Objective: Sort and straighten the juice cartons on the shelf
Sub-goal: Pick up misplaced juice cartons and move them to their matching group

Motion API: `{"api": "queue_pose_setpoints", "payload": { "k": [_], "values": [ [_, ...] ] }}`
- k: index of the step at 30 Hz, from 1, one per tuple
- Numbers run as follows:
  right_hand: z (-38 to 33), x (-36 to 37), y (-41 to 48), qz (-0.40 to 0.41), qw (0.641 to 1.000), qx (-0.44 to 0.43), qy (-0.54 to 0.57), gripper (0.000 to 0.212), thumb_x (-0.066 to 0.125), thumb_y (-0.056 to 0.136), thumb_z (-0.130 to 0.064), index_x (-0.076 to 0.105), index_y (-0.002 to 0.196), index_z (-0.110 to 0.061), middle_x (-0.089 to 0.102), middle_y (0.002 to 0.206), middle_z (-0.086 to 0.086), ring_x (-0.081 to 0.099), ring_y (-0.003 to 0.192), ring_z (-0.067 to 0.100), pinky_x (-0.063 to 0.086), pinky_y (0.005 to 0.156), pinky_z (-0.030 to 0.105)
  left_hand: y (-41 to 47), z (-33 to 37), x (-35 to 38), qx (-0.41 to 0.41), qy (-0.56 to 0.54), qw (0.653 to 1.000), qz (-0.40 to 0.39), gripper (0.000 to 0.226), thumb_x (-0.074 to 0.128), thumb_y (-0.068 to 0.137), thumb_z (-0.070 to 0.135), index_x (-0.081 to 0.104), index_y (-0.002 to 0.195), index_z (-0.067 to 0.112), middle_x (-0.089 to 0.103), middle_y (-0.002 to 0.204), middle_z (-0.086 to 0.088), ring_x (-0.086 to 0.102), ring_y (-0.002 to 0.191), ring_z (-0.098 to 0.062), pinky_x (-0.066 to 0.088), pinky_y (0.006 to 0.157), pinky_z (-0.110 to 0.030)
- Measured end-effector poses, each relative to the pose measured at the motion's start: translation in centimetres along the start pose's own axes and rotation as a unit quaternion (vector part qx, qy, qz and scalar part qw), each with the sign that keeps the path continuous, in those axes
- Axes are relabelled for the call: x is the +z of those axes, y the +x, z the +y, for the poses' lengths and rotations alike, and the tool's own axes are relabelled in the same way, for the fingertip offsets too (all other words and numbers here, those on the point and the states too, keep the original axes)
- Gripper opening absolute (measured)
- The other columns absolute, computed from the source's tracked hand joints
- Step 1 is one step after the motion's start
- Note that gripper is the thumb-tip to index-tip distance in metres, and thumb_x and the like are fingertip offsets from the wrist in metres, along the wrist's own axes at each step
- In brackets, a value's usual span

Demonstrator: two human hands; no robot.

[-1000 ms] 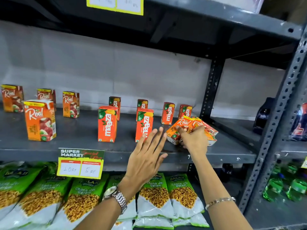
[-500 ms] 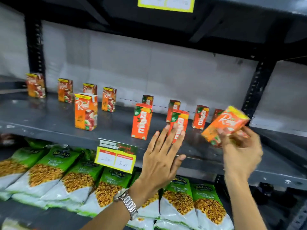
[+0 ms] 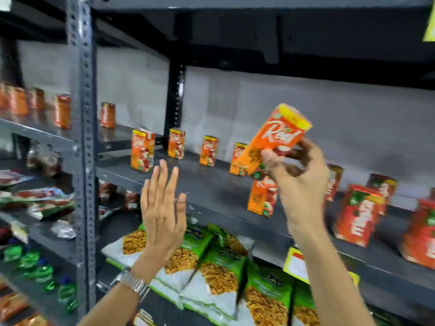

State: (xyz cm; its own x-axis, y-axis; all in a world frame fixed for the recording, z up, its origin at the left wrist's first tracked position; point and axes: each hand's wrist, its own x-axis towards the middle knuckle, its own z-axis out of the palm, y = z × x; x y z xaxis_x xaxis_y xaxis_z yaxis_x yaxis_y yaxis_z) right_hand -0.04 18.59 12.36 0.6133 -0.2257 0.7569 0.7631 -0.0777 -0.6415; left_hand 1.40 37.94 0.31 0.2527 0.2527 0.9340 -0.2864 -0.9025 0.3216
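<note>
My right hand [image 3: 296, 175] grips an orange Real juice carton [image 3: 276, 135], tilted, raised above the grey shelf [image 3: 211, 184]; a second carton may sit behind it, blurred. My left hand [image 3: 162, 208] is open with fingers spread, in front of the shelf edge, touching nothing. Several Real cartons stand upright on the shelf: one at the left front [image 3: 142, 150], two further back [image 3: 176, 143] [image 3: 208, 150], one at the front below my right hand [image 3: 262, 198]. Red Maaza cartons [image 3: 357, 215] stand at the right.
A perforated grey upright post [image 3: 83, 137] divides this bay from the left bay, where more cartons [image 3: 62, 111] stand. Green snack bags [image 3: 211, 262] fill the shelf below. A yellow price tag [image 3: 295, 264] hangs on the shelf edge.
The view has swung left along the shelf. My right hand has lifted the Real carton off the shelf and carried it left and higher. My left hand stays open and has moved left too.
</note>
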Motion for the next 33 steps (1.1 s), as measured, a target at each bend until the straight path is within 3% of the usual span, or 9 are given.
{"api": "queue_pose_setpoints", "payload": {
  "k": [3,6,9,17,22,26,28,31,33],
  "values": [
    [3.3,8.6,-0.3,-0.071,0.996,0.038,-0.036,0.037,0.077,0.068,-0.013,0.051,0.089,-0.031,0.064,0.075,-0.018,0.062,0.067,-0.009,0.049,0.067,0.015,1.2,-5.9,-0.7,-0.028,0.054,0.998,-0.026,0.05,0.022,0.099,0.034,0.035,0.139,0.006,0.03,0.148,-0.014,0.023,0.139,-0.021,0.014,0.116,-0.038],
    [6.7,14.6,-0.1,-0.142,0.981,0.062,-0.116,0.041,0.075,0.07,-0.015,0.05,0.103,-0.014,0.071,0.092,0.001,0.068,0.085,0.014,0.05,0.079,0.032,1.7,-9.1,0.2,-0.051,0.074,0.994,-0.061,0.054,0.02,0.098,0.038,0.03,0.141,0.007,0.027,0.15,-0.013,0.02,0.14,-0.019,0.014,0.115,-0.038],
    [9.2,17.1,0.2,-0.174,0.964,0.108,-0.172,0.049,0.073,0.074,-0.018,0.046,0.113,-0.008,0.066,0.113,0.013,0.062,0.105,0.028,0.046,0.088,0.035,1.8,-10.0,1.5,-0.054,0.06,0.993,-0.087,0.055,0.018,0.097,0.042,0.018,0.145,0.013,0.019,0.153,-0.009,0.016,0.142,-0.017,0.011,0.116,-0.034],
    [11.4,18.5,0.5,-0.213,0.945,0.147,-0.199,0.055,0.072,0.077,-0.026,0.043,0.123,-0.014,0.061,0.123,0.009,0.057,0.114,0.027,0.043,0.097,0.039,1.5,-11.1,3.4,-0.059,0.015,0.995,-0.073,0.054,0.015,0.097,0.044,0.011,0.146,0.022,0.016,0.154,-0.005,0.011,0.143,-0.015,0.004,0.116,-0.028],
    [10.9,17.9,0.2,-0.243,0.94,0.163,-0.178,0.052,0.066,0.082,-0.023,0.041,0.126,-0.016,0.059,0.126,0.009,0.054,0.119,0.026,0.042,0.101,0.041,1.5,-10.9,3.4,-0.064,0.01,0.996,-0.062,0.055,0.013,0.097,0.044,0.012,0.146,0.017,0.014,0.154,-0.005,0.008,0.143,-0.014,0.003,0.116,-0.027],
    [9.0,16.1,-0.1,-0.232,0.952,0.127,-0.152,0.056,0.064,0.084,-0.021,0.037,0.133,-0.017,0.053,0.134,0.007,0.049,0.124,0.023,0.041,0.104,0.043,1.4,-9.5,2.9,-0.073,-0.008,0.997,-0.036,0.054,0.014,0.098,0.043,0.012,0.147,0.019,0.012,0.156,-0.004,0.008,0.144,-0.015,0.001,0.117,-0.027],
    [7.1,14.6,0.0,-0.229,0.961,0.094,-0.12,0.057,0.065,0.083,-0.022,0.037,0.133,-0.018,0.054,0.13,0.003,0.051,0.119,0.016,0.045,0.101,0.037,1.6,-7.7,2.7,-0.069,-0.026,0.997,-0.015,0.054,0.015,0.098,0.042,0.014,0.147,0.02,0.013,0.156,-0.003,0.008,0.144,-0.015,0.002,0.117,-0.028],
    [3.8,11.4,0.3,-0.216,0.974,0.03,-0.068,0.05,0.065,0.082,-0.019,0.043,0.128,-0.018,0.055,0.114,-0.008,0.053,0.107,0.007,0.047,0.088,0.016,1.9,-3.6,3.0,-0.057,-0.073,0.996,0.009,0.053,0.015,0.098,0.042,0.016,0.147,0.021,0.009,0.156,0.004,0.007,0.144,-0.014,0.002,0.117,-0.028],
    [1.8,8.2,0.8,-0.193,0.98,-0.013,-0.046,0.045,0.064,0.084,-0.018,0.046,0.125,-0.02,0.054,0.108,-0.014,0.054,0.103,0.002,0.047,0.087,0.012,1.9,0.1,3.4,-0.046,-0.111,0.993,0.018,0.053,0.014,0.098,0.043,0.015,0.146,0.023,0.007,0.155,0.01,0.007,0.144,-0.015,0.003,0.117,-0.029]
  ]
}}
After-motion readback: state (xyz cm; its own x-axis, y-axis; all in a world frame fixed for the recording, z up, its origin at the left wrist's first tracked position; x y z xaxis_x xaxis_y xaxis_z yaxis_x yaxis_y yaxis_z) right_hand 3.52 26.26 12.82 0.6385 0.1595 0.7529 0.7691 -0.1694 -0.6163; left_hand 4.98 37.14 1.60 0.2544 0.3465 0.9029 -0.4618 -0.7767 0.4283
